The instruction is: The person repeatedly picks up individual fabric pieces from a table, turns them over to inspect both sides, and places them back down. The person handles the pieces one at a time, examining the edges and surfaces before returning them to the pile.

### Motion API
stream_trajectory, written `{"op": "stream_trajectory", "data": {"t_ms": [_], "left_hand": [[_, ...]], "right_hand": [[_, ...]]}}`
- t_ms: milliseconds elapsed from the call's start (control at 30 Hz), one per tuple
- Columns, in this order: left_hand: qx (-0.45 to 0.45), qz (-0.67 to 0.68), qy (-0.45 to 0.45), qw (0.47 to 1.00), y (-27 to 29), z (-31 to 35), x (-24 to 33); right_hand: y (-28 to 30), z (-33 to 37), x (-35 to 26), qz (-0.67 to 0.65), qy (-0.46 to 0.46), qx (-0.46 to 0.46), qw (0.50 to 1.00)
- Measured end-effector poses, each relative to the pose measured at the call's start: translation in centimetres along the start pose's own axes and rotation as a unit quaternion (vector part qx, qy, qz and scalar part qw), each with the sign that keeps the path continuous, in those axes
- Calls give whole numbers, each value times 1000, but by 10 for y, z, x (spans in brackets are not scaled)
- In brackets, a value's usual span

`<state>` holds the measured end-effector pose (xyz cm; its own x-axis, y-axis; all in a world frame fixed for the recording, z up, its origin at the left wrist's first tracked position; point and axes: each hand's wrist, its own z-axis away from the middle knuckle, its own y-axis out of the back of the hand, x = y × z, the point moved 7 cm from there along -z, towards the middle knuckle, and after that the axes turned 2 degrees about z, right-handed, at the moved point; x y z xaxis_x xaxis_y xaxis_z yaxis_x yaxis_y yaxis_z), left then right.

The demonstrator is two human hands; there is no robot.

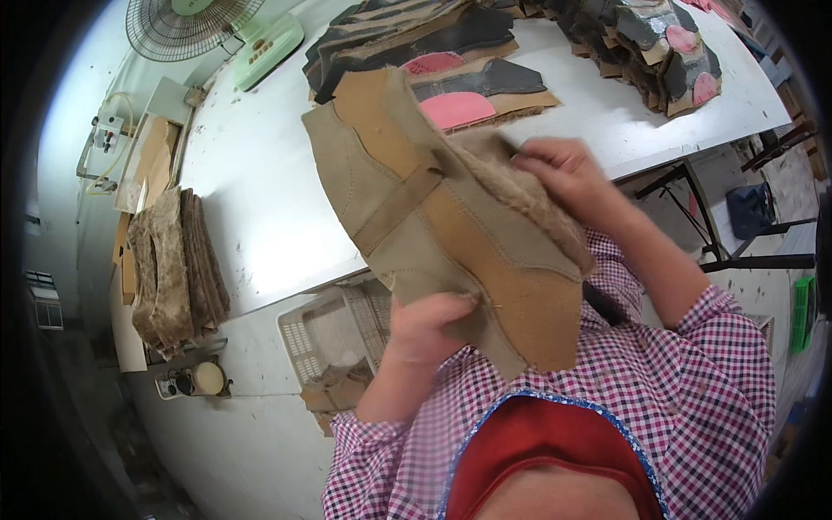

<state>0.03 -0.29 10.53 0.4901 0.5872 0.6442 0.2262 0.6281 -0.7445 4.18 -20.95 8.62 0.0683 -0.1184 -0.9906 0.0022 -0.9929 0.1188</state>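
Note:
A boot upper [451, 230] in tan and olive-grey fabric, with stitched seams and a strap across it, is held up in front of my chest. My left hand [429, 325] grips its lower left edge, thumb on the outer face and the other fingers hidden behind. At its far right edge my right hand [563, 173] pinches the border, slightly blurred, beside the brown fleece lining [524, 198] that shows along that side. The back of the upper is out of view.
Layered cut pieces with grey and pink patches [459, 108] lie on the white table [269, 173]; another stack [646, 52] is at the far right. Brown fleece pieces [178, 269] hang at the left edge. A fan [269, 48] stands at the back; a plastic crate [325, 338] is below.

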Motion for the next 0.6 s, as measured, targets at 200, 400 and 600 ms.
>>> {"op": "stream_trajectory", "data": {"t_ms": [200, 400, 600], "left_hand": [[-43, -11, 9, 999, -2, -8, 0], [-5, -31, -22, 999, 14, -13, 10], [-38, -37, -32, 998, 15, -17, 2]], "right_hand": [[-17, -3, 28, -8, -67, -13, 998], [24, 18, -64, 229, 155, 160, 948], [-26, 62, -92, 360, 230, 70, 901]]}}
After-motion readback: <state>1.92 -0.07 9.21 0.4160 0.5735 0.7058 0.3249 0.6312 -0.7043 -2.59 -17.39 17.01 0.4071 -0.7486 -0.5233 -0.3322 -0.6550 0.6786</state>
